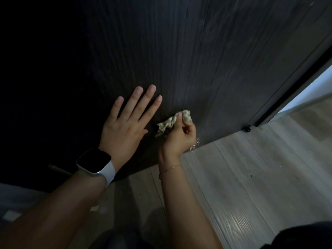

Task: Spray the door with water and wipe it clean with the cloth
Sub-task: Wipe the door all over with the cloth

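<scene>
pressing cloth (173,121) near door (179,51) bottom edge

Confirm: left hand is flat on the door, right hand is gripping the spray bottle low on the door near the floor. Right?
Not quite. The head view shows the right hand gripping a crumpled cloth, not a spray bottle; no bottle is in view. The rest holds: the left hand lies flat on the door, and the right works low near the floor.

Left hand (125,123) flat, fingers straight and spread, arm reaching forward. Right hand (181,135) curled tight, wrist bent, pinching.
</scene>
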Motion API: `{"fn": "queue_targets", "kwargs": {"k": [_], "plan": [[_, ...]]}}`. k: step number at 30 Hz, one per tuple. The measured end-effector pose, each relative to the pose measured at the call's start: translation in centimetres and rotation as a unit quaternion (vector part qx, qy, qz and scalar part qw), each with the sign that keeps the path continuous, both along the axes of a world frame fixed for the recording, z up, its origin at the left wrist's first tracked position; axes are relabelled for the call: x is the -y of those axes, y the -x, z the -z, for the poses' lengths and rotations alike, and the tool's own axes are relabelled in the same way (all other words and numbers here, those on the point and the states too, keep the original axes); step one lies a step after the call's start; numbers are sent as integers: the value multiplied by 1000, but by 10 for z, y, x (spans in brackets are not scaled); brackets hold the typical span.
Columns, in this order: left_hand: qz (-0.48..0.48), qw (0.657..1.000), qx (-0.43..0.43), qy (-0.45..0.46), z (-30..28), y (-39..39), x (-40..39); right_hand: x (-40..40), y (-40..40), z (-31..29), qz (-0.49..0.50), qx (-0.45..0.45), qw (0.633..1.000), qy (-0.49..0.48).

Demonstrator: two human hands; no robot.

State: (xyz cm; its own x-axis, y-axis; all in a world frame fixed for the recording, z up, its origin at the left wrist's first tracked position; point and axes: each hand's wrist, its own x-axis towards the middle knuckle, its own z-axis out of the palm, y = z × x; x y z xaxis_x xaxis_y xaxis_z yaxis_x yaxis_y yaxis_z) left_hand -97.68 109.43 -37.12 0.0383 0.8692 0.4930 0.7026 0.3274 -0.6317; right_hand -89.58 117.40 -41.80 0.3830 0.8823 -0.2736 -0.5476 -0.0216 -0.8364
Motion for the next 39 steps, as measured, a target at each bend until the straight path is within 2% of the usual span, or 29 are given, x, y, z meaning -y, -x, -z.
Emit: {"fn": "queue_targets", "kwargs": {"k": [3, 8, 14, 20, 21, 23, 26, 28, 29, 31, 34, 37, 39], "plan": [[0, 1000, 1, 3, -3, -1, -1, -3, 2, -1, -4, 13, 1000, -22], [9, 1000, 21, -1, -1, 1, 0, 5, -3, 23, -7, 3, 999, 32], [5, 1000, 10, 0, -2, 0, -1, -7, 2, 7, 2, 50, 997, -66], [0, 1000, 7, 10, -5, -2, 0, -13, -18, 46, 8, 3, 998, 58], [-1, 1000, 14, 11, -6, -3, 1, -13, -20, 42, 7, 28, 999, 44], [6, 999, 44, 14, -11, -6, 3, -14, -26, 17, 2, 122, 991, -50], [33, 993, 111, 3, -18, -14, 5, -19, -34, -32, -16, 260, 929, -261], [41, 988, 146, -13, -25, -22, 7, -28, -40, -51, -7, 296, 899, -322], [44, 985, 164, -22, -29, -26, 9, -34, -44, -55, -4, 294, 900, -321], [48, 979, 195, -41, -41, -35, 10, -47, -54, -59, 7, 265, 926, -269], [53, 977, 195, -68, -72, -46, 7, -74, -75, -75, 13, 238, 949, -207], [66, 977, 185, -84, -112, -56, -7, -102, -99, -109, -8, 249, 943, -221], [79, 976, 179, -92, -141, -65, -21, -117, -120, -139, -38, 274, 925, -262]]}}
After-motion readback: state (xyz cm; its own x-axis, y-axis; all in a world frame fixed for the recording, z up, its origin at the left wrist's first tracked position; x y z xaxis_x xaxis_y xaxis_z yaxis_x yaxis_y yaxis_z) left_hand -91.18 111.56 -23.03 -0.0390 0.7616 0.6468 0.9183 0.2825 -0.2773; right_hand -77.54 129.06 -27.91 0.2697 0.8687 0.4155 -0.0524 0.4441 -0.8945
